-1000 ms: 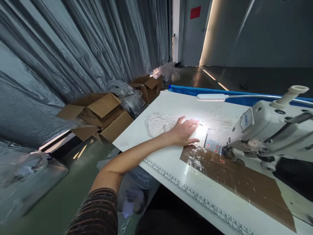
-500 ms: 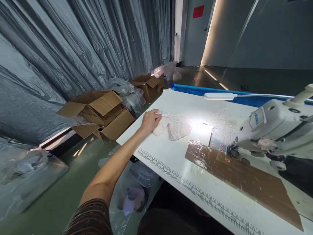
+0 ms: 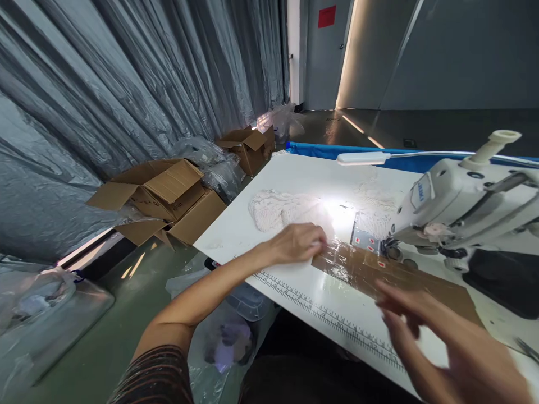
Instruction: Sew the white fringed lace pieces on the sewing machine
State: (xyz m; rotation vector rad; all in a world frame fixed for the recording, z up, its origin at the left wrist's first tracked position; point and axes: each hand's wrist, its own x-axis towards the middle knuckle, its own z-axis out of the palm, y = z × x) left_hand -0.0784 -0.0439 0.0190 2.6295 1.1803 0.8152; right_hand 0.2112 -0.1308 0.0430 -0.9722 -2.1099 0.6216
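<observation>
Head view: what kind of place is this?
Most likely a garment sewing workshop. An industrial sewing machine with a task lamp sits on a white table with a printed ruler along its edge, white lace fabric lies on it, and open cardboard boxes stand against plastic sheeting.

We saw a white table (image 3: 295, 179) with a black ruler scale (image 3: 328, 317) printed along its near edge. On the table lay a white lace-patterned cloth (image 3: 273, 209) and a brown cardboard sheet (image 3: 404, 280) under glossy clear tape. Right of the cloth stood an off-white sewing machine (image 3: 463, 196) with a blue label. Beyond the table ran a blue strip (image 3: 320, 149), grey plastic sheeting (image 3: 126, 78) and brown boxes (image 3: 168, 196). Our sleeve (image 3: 160, 376) was dark with thin reddish stripes.
</observation>
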